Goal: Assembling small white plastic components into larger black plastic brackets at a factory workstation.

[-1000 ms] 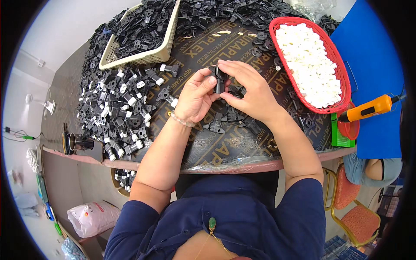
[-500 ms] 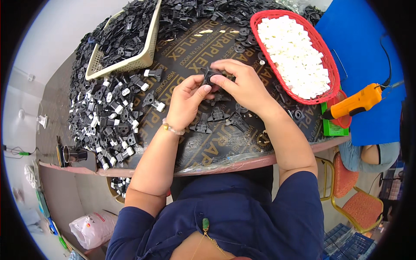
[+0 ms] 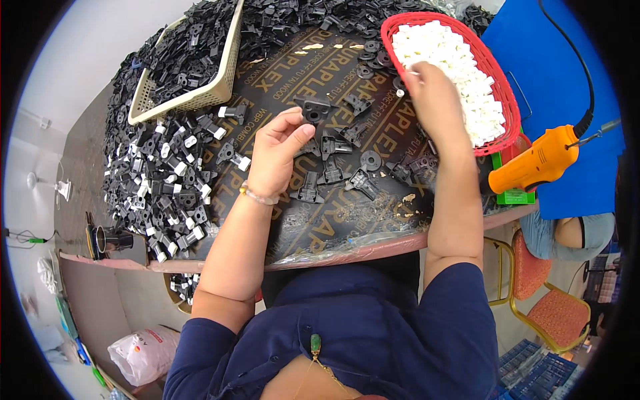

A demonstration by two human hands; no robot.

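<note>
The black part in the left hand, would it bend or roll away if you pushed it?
The black part looks like hard moulded plastic, so it probably stays stiff. Its blocky, angular shape likely slides, not rolls. The left hand pinches it with fingertips only, so it seems light.

Small assembly workshop: worktop [image 3: 373, 247] heaped with black plastic parts [image 3: 160, 180], red basket [image 3: 501, 93] of white pieces [image 3: 453, 60], orange power tool [image 3: 533, 163]

Basket [image 3: 200, 93] far left, tray [image 3: 501, 87] far right, loose parts [image 3: 347, 170] between.
</note>
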